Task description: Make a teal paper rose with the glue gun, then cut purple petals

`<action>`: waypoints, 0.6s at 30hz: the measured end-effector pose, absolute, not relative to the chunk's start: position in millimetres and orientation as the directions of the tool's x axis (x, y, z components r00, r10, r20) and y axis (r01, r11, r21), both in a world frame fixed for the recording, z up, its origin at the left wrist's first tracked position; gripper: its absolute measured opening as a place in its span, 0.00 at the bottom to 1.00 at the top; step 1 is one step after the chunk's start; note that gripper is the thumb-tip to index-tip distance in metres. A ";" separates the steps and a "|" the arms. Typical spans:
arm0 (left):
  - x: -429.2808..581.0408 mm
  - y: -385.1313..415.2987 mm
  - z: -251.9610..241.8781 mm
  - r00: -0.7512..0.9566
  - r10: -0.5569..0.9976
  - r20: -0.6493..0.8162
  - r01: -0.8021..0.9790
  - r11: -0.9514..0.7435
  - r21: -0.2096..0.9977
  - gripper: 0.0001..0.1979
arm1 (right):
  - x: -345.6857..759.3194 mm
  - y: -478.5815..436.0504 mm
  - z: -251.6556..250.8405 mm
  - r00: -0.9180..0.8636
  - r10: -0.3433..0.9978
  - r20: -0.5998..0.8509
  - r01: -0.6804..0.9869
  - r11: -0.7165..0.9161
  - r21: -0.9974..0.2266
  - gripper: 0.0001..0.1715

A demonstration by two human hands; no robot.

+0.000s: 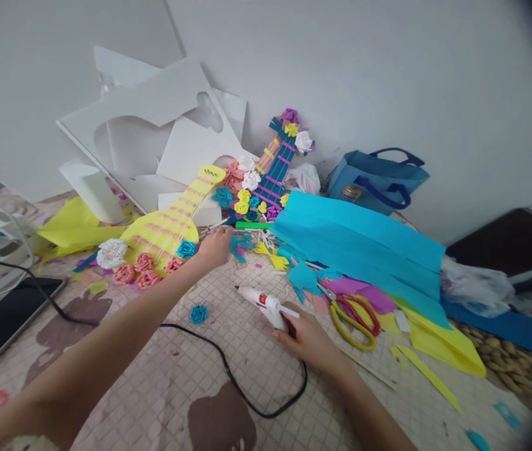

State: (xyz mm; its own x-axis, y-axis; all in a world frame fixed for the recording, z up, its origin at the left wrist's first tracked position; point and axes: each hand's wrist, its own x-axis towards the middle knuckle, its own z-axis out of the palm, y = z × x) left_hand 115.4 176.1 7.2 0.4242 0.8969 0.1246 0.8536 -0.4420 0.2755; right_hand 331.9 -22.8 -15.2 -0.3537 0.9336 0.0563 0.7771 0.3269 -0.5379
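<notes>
My right hand (306, 335) is wrapped round the handle of a white hot glue gun (266, 304), its dark nozzle pointing up and to the left. The gun's black cord loops over the table below. My left hand (217, 246) reaches forward among paper scraps at the right edge of a yellow paper guitar (165, 228). Its fingers are curled, and what they hold, if anything, is hidden. A blue paper flower (198, 314) lies on the table between my arms. Pink flowers (143, 262), a white one (111, 254) and another blue one (186, 249) sit along the guitar's lower edge.
Yellow and red scissors (353, 319) lie right of the glue gun, beside a large blue paper sheet (364, 244). Behind stand a dark blue paper guitar (277, 166), white cut boards (153, 94) and a blue bag (373, 178). A black tablet (7, 319) lies left.
</notes>
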 end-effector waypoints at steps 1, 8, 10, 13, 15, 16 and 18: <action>117.4 180.4 6.2 0.428 0.895 0.121 0.846 -0.444 0.294 0.17 | 331.9 -23.0 -14.7 -0.353 0.934 0.051 0.778 0.323 -0.539 0.14; 118.6 186.1 15.3 0.444 0.866 0.231 0.755 -0.500 0.425 0.12 | 331.7 -24.6 -12.2 -0.347 0.938 0.012 0.778 0.295 -0.555 0.16; 116.8 182.0 19.1 0.445 0.860 0.249 0.738 -0.510 0.441 0.13 | 331.0 -25.0 -11.7 -0.344 0.939 0.017 0.779 0.296 -0.553 0.15; 114.3 175.0 24.8 0.456 0.854 0.251 0.722 -0.520 0.457 0.13 | 329.7 -25.4 -12.8 -0.335 0.941 0.046 0.778 0.304 -0.549 0.14; 112.2 170.0 30.2 0.465 0.850 0.246 0.714 -0.525 0.462 0.12 | 329.9 -25.2 -15.3 -0.321 0.944 0.074 0.783 0.308 -0.540 0.12; 110.5 167.0 33.4 0.471 0.848 0.244 0.711 -0.528 0.464 0.12 | 330.5 -24.9 -17.0 -0.310 0.947 0.090 0.786 0.308 -0.535 0.11; 105.1 158.9 40.2 0.485 0.841 0.239 0.701 -0.538 0.469 0.12 | 332.4 -23.8 -20.8 -0.274 0.953 0.129 0.795 0.300 -0.527 0.11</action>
